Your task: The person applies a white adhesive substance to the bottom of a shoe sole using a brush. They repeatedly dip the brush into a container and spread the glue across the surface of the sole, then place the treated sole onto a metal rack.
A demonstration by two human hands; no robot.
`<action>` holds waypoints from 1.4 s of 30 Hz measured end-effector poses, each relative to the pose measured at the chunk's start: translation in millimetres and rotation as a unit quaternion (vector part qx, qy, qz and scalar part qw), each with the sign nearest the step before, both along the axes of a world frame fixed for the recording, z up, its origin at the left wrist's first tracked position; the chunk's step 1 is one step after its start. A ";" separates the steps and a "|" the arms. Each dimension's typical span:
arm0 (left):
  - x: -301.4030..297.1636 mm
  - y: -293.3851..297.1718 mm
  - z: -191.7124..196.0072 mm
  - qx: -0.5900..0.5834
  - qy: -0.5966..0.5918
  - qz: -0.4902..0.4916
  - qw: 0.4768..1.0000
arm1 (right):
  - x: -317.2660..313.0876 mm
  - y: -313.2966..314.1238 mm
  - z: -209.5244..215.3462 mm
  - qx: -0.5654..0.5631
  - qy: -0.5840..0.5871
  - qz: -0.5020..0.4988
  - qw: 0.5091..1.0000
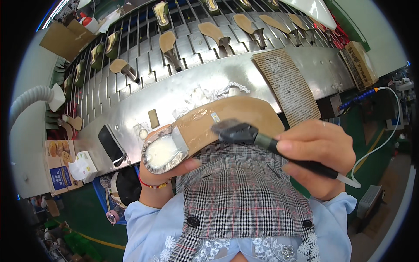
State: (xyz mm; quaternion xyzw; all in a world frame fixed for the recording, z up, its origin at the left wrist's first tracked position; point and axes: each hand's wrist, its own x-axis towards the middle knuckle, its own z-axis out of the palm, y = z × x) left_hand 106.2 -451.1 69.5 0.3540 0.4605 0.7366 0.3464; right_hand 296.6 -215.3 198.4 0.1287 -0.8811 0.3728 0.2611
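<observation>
We've got the tan shoe sole point(227, 118) gripped underneath in our left hand point(168, 168) — right hand point(316, 155) wrapped around the black brush tool point(262, 142), its head touching the sole, above the steel bench point(174, 87).

The left hand point(168, 168) grips the heel end of a shoe sole point(218, 122) from below, holding it over the person's lap. The right hand point(318, 157) holds a brush tool point(262, 140) whose head lies on the sole's middle. Behind the sole runs a metal counter point(174, 89); a corrugated cardboard strip point(288, 85) lies on it to the right, a phone point(111, 144) to the left. Behind the counter, soles point(214, 35) stand in a row on a slatted conveyor point(144, 43).
</observation>
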 end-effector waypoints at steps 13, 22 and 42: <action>0.0 -2.4 23.8 0.011 -0.077 0.122 0.989 | -6.3 -5.5 -9.0 -0.121 -0.031 -0.002 0.992; -75.6 -19.7 6.7 0.051 -0.097 0.206 0.972 | -10.7 -1.6 -31.7 -0.244 -0.073 -0.058 0.965; -399.9 -208.6 -160.3 -0.700 0.188 0.506 0.468 | -97.8 -28.5 -81.4 -0.353 -0.150 -0.199 0.902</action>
